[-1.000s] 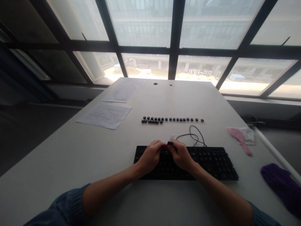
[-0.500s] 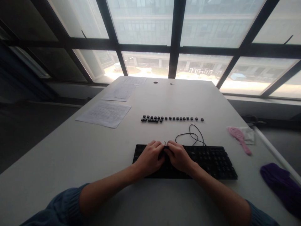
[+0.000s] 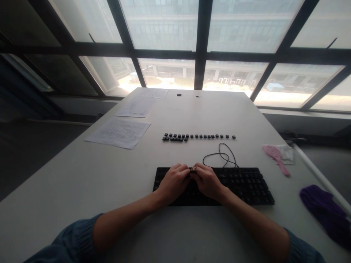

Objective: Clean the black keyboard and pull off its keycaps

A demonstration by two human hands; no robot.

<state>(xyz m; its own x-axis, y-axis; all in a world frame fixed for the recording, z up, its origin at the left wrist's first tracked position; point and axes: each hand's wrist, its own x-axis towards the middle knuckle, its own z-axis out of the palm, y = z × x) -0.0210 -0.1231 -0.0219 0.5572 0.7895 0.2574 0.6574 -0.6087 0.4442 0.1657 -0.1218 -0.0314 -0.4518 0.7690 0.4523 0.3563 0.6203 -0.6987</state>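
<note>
My left hand (image 3: pixel 176 182) and my right hand (image 3: pixel 206 182) meet over the black keyboard (image 3: pixel 246 186), fingers bent and pinched together. Between the fingertips is a small dark tool with thin wire ends, which looks like a keycap puller (image 3: pixel 191 169); the fingers hide most of it. Whether it touches a key cannot be seen. The hands cover the left-middle part of the keyboard. Beyond it, loose black keycaps (image 3: pixel 204 136) lie in a row, with a shorter second row and a long keycap (image 3: pixel 176 140) at the left.
The keyboard's cable (image 3: pixel 220 153) lies looped behind it on the white table (image 3: pixel 115 175). Printed papers (image 3: pixel 117 132) lie at the left. On the right are a pink hairbrush (image 3: pixel 276 155) on a white packet (image 3: pixel 287 153) and a purple cloth (image 3: pixel 323 210). Windows stand beyond the table.
The wire ends between my fingertips stood up more plainly before and now sit lower, closer to the fingers. Both hands stay together over the keyboard. The view has shifted slightly.
</note>
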